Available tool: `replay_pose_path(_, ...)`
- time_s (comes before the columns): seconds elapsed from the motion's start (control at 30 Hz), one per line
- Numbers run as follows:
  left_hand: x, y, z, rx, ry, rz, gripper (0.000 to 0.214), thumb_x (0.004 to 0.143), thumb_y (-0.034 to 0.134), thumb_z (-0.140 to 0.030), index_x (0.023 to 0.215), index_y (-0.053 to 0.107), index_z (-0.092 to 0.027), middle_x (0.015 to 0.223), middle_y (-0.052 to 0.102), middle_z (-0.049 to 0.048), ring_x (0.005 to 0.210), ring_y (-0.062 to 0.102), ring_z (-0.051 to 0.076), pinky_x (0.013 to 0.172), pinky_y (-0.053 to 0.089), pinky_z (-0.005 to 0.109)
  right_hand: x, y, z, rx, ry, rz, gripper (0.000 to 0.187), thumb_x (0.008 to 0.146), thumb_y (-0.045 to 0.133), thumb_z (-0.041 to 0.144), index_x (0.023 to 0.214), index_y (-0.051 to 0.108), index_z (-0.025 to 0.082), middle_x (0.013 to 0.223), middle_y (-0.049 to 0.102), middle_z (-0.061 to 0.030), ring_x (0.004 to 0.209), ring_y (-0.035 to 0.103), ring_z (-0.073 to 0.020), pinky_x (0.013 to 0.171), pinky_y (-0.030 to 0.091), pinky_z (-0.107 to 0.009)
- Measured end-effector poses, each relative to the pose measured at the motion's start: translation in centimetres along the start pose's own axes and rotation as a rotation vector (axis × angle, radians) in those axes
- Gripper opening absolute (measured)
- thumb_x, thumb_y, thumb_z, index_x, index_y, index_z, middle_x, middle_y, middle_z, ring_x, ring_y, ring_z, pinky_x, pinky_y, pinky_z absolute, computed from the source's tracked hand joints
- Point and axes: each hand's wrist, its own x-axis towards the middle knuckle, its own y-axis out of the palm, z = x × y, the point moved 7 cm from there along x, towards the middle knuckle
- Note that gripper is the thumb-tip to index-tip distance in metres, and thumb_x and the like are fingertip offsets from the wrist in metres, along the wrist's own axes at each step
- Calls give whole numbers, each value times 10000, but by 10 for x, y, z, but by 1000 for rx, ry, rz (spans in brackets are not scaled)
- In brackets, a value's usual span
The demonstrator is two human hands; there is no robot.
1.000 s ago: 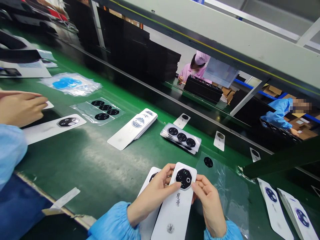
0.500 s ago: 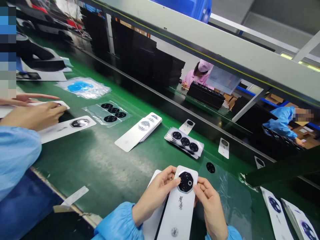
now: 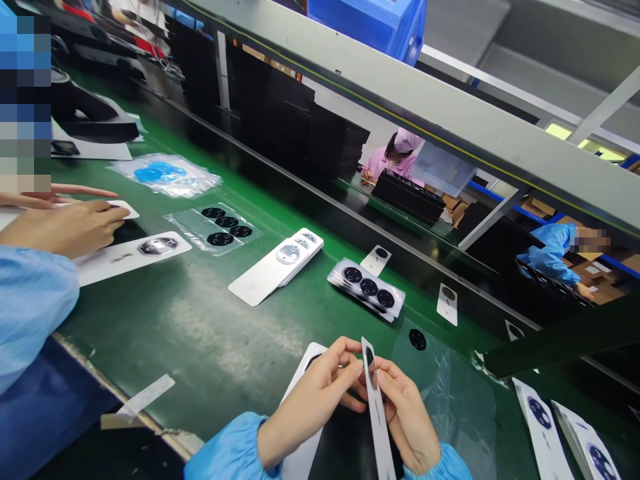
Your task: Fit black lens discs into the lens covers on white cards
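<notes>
A long white panel (image 3: 379,420) with a black disc near its top end is turned nearly edge-on between my hands. My right hand (image 3: 407,413) grips its right side, thumb and fingers near the disc. At the upper left edge, the bent fingers of my left hand (image 3: 310,400) close on the panel; some fingertips are hidden behind it. Beneath my left hand lies another white panel (image 3: 303,373), partly covered. A loose black disc (image 3: 417,340) rests on a clear plastic sheet (image 3: 465,400) to the right.
Ahead are a stack of white panels (image 3: 260,280) and a bundle of black discs (image 3: 369,287) in clear film. More panels (image 3: 543,427) lie at right, near a dark green post (image 3: 560,340). At left, a co-worker's hands (image 3: 75,227) touch panels. Discs in a plastic bag (image 3: 220,227) lie nearby.
The white panel has turned from facing me to nearly edge-on, between both hands. My hands have shifted slightly. The view has moved a little.
</notes>
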Motion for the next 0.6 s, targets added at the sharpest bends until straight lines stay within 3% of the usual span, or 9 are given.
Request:
replay_pose_path(0.13,0,0,-1,18,8,-1,347,840,492,-484,995,449,-176,821,594,24,723,640,179,668,559,356,-1,2,2,-18,5,-15,287,795,679,377,980,633,163,778,661,-24,677,595,-103,645,473,-206)
replay_pose_path(0.27,4,-8,1,40,28,-31,318,819,543,-457,954,469,-180,808,580,6,685,621,155,584,520,272,-2,1,5,-89,1,-49,342,789,657,455,997,601,190,782,655,-17,621,587,-125,564,451,-224)
replay_pose_path(0.43,9,-39,-10,73,122,-183,292,811,550,-453,869,485,-174,731,569,-18,593,535,96,501,402,184,-6,1,3,-340,-115,-11,413,737,649,573,862,609,182,663,627,0,563,545,-123,531,405,-222)
replay_pose_path(0.6,8,-67,-27,115,186,-233,282,867,464,-463,967,480,-200,862,608,19,790,590,164,669,485,262,1,21,34,-429,-191,72,416,683,713,535,839,654,155,712,659,-35,637,590,-158,583,428,-249)
